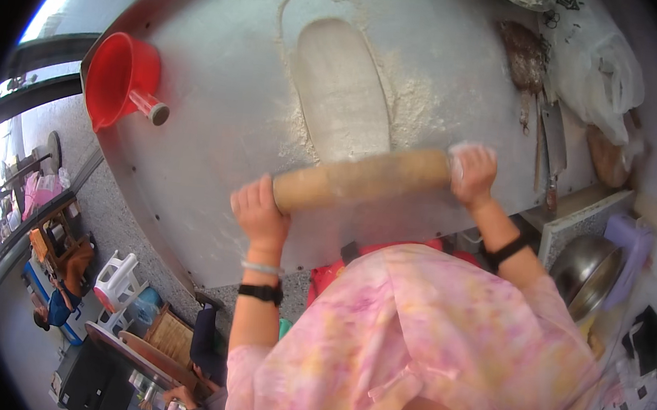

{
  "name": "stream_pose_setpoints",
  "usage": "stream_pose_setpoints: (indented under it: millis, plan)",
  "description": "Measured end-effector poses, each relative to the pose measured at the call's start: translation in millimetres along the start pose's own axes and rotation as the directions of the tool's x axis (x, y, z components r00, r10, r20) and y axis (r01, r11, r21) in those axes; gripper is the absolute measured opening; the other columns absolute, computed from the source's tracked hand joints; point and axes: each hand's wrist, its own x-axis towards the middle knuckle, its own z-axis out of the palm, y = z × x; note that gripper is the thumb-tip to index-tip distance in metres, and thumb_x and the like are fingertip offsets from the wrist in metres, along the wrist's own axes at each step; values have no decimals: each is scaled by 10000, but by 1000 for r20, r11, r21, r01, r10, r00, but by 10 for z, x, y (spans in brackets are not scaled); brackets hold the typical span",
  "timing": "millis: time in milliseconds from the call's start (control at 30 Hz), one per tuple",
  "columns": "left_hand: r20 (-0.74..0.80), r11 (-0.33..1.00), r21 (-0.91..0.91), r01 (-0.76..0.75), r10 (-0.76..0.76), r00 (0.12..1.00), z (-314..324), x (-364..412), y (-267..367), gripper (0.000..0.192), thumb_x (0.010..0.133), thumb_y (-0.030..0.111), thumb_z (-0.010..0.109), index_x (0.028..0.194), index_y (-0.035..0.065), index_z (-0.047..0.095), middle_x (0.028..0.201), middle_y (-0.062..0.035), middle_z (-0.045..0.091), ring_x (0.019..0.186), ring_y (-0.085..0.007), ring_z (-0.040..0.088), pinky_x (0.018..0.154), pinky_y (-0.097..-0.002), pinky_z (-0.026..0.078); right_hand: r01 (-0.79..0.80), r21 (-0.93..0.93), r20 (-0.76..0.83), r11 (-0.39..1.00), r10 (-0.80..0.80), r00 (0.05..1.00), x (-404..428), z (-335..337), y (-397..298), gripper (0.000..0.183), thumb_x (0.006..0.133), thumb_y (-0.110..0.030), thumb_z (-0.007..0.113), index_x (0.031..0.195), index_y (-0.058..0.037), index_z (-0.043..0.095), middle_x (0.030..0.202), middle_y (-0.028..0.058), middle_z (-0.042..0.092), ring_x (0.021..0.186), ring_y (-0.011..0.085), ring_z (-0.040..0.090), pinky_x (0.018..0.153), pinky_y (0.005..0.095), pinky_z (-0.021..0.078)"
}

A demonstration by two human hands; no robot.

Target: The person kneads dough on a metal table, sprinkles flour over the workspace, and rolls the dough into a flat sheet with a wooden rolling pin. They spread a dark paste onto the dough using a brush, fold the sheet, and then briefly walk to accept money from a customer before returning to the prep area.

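Note:
A thick wooden rolling pin (366, 179) lies crosswise at the near end of a long, flattened sheet of dough (344, 89). Its left end is in the grip of my left hand (262, 208), fingers wrapped around. My right hand (473, 172) grasps the opposite end, where something white shows beside the fingers. Slight blur softens the pin and both hands. The dough rests on a metal worktable (209, 95), with loose flour (416, 104) scattered along its sides. The pin hides part of the dough's near edge.
A red plastic dipper (122, 81) stands at the table's left edge. To the right are a floury brown brush (523, 58), a cleaver (555, 137) and a clear plastic bag (592, 76). A steel bowl (586, 274) sits lower right. Another person's hand (181, 395) shows lower left.

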Motion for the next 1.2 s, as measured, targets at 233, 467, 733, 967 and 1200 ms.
stream_pose_setpoints:
  millis: [233, 467, 733, 967, 1200]
  plan:
    - [257, 992, -14, 129, -121, 959, -52, 539, -185, 455, 620, 104, 584, 1072, 69, 554, 894, -92, 574, 881, -291, 533, 830, -466, 381, 1, -125, 59, 992, 7, 998, 627, 308, 239, 121, 762, -234, 554, 715, -123, 568, 677, 61, 543, 666, 272, 518, 647, 420, 381]
    - [37, 1000, 7, -22, 22, 999, -49, 180, -70, 390, 662, 140, 568, 1044, 65, 576, 927, -99, 578, 884, -297, 527, 825, -444, 366, -12, -20, 109, 1000, 14, 994, 205, 129, 190, 91, 744, -198, 545, 697, -121, 540, 682, 81, 527, 648, 280, 499, 601, 419, 353]
    - [-74, 999, -1, -35, 34, 997, 144, 82, -118, 388, 754, 246, 546, 1108, 87, 555, 1023, -75, 561, 997, -270, 507, 907, -470, 300, -50, -20, 73, 999, 52, 996, 144, 125, 86, 80, 713, -189, 561, 693, -111, 557, 696, 80, 549, 686, 263, 524, 646, 410, 382]
    - [137, 992, 95, 84, -96, 986, 414, 907, -536, 385, 791, 199, 555, 1161, 99, 530, 1074, -85, 551, 1071, -257, 488, 975, -454, 281, 47, -115, -23, 992, -50, 998, 1250, 664, 457, 120, 705, -234, 573, 673, -120, 554, 638, 76, 522, 630, 272, 502, 620, 401, 389]
    - [-125, 999, -42, -32, 26, 992, 365, 1262, -567, 374, 759, 102, 490, 1122, 76, 575, 1024, -103, 578, 981, -284, 514, 916, -466, 331, 38, -99, 26, 994, -36, 999, 1527, 748, 692, 143, 722, -238, 572, 644, -120, 548, 671, 90, 547, 686, 288, 525, 613, 393, 402]
